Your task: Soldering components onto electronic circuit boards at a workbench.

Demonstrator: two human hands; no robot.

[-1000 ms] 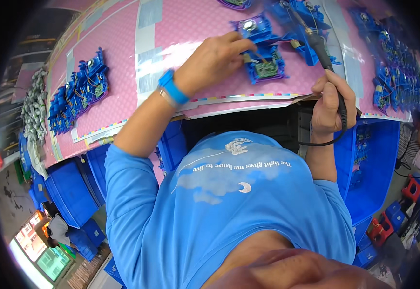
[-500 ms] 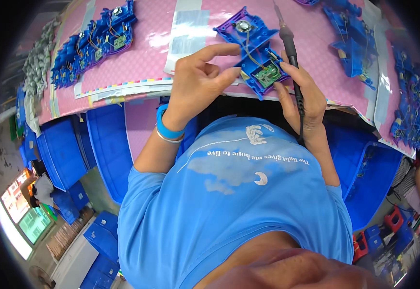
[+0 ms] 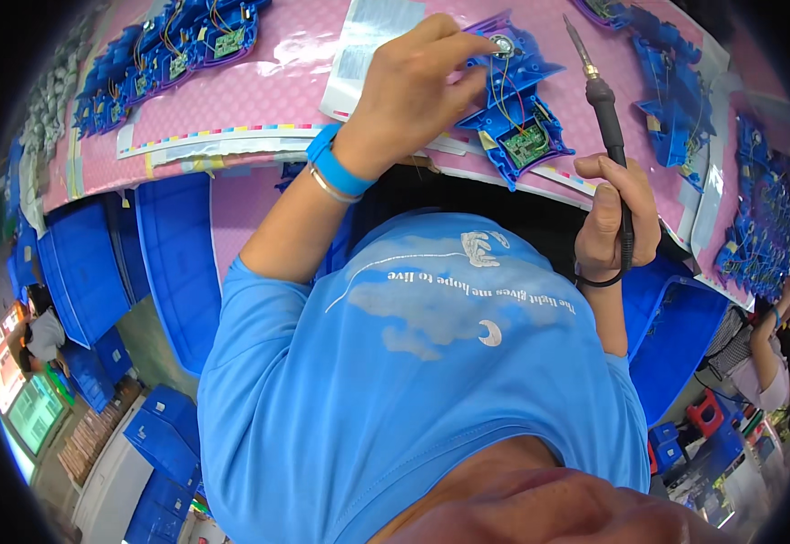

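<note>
A blue and purple plastic casing [image 3: 502, 109] lies opened out near the table's front edge. Inside it are a round metal speaker [image 3: 502, 45], a green circuit board [image 3: 526, 143] and thin wires between them. My left hand [image 3: 418, 91], with a blue wristband, reaches over the casing's left side. Its index fingertip meets the speaker's edge, and the curled thumb sits lower at the casing; the exact contact is partly hidden. My right hand [image 3: 620, 213] grips the dark handle of a soldering iron [image 3: 608, 113], its metal tip pointing up and away, clear of the casing.
Similar casings stand in a row [image 3: 168, 59] at the far left and in groups at the right [image 3: 672, 100] and far right [image 3: 758, 218]. Grey bagged parts [image 3: 50, 100] line the left rim. Blue bins [image 3: 173, 263] hang below the table edge. Other people work at both sides.
My right hand has let go of the casing and moved right and down with the soldering iron. The casing has shifted right. My left hand has moved up to the speaker.
</note>
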